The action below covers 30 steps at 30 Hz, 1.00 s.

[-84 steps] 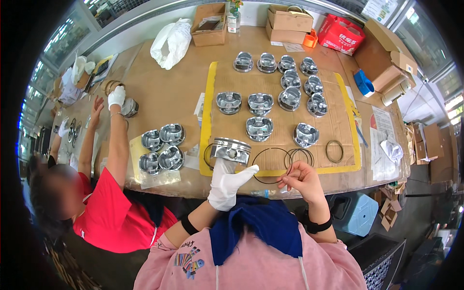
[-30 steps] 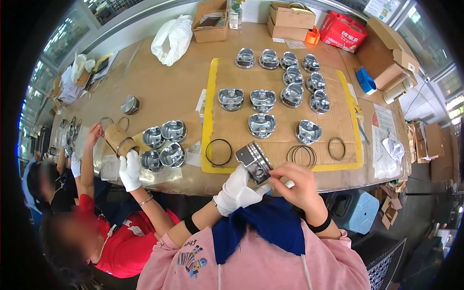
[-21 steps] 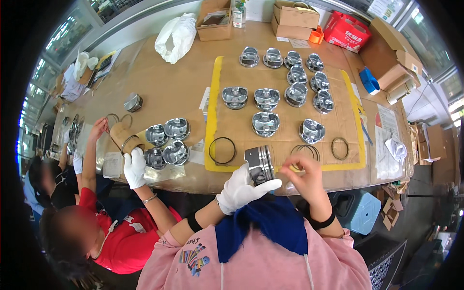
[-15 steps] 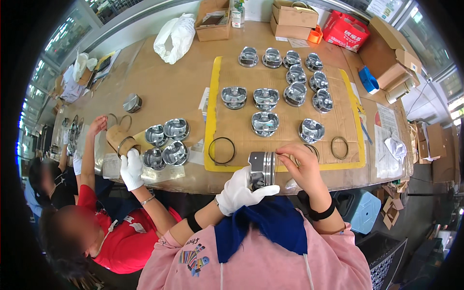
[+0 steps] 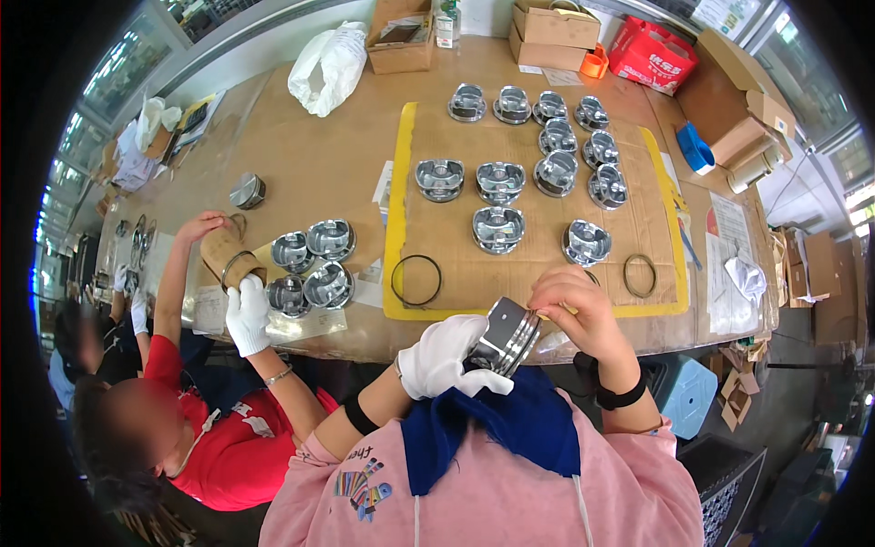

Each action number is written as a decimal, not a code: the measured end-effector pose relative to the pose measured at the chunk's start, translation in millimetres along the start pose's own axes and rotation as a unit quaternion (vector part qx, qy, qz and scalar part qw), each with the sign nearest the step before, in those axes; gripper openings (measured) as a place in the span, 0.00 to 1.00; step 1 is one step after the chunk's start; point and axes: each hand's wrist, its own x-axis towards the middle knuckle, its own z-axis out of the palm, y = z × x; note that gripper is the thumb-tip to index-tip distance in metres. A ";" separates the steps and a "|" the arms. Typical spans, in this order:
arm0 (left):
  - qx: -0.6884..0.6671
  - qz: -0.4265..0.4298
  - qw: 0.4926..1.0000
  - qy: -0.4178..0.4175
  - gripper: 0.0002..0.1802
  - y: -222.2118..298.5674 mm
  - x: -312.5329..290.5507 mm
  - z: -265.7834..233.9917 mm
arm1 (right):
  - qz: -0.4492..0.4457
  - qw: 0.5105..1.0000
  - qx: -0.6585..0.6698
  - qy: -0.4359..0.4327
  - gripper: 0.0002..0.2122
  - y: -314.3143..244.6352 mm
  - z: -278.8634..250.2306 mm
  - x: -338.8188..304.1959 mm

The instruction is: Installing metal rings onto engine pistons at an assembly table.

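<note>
A metal piston with a dark side patch and shiny ring grooves is tilted in front of my chest. My left hand, in a white glove, is closed around its lower left side. The bare fingers of my right hand pinch at its upper right edge, seemingly on a thin piston ring there; the fingertips partly hide it. Just beyond on the cardboard lie a large thin ring and a stack of rings. Another ring lies mostly hidden behind my right hand. The closest standing piston is past that hand.
Several pistons stand on a yellow-edged cardboard sheet. At left, a co-worker in red holds a brown cylinder with a ring on it, beside several more pistons. Boxes and a white plastic bag line the back.
The piston has turned from upright to leaning right, and my left hand has shifted slightly left with it. My right hand has moved a little right, still at its edge. The co-worker's bare hand moved toward the cylinder.
</note>
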 end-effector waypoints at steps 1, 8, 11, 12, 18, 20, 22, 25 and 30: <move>0.016 0.015 1.000 0.000 0.27 -2.6 -0.6 0.0 | 0.002 1.000 0.006 -0.014 0.03 -1.9 -2.3 1.0; 0.038 0.024 0.999 -0.019 0.28 -1.5 0.2 -0.8 | 0.013 0.998 0.034 -0.055 0.04 -4.0 -11.9 0.3; 0.001 -0.022 0.999 -0.038 0.29 -1.6 0.2 1.4 | -0.002 0.999 0.031 -0.044 0.06 -10.0 -12.9 -0.3; -0.004 -0.017 0.999 -0.036 0.29 -1.7 0.8 1.3 | -0.006 0.999 0.026 -0.039 0.06 -12.0 -13.4 -1.1; 0.013 -0.005 1.000 -0.024 0.29 2.0 1.0 -4.8 | -0.019 1.000 -0.025 -0.002 0.08 -11.7 -14.9 -1.7; 0.032 0.008 0.999 -0.025 0.28 -4.0 0.9 -7.1 | -0.015 0.998 -0.047 -0.027 0.08 -11.1 -18.9 1.9; 0.019 -0.018 0.996 -0.090 0.30 -7.5 3.6 -12.7 | -0.010 0.996 -0.064 -0.054 0.08 -12.7 -23.1 7.0; -0.003 0.014 0.993 -0.118 0.29 -13.3 6.3 -15.2 | -0.013 0.992 -0.074 -0.098 0.08 -15.1 -26.4 15.8; -0.033 0.061 0.985 -0.157 0.27 -6.5 13.7 -21.9 | -0.036 0.986 -0.078 -0.145 0.08 -18.5 -28.5 25.6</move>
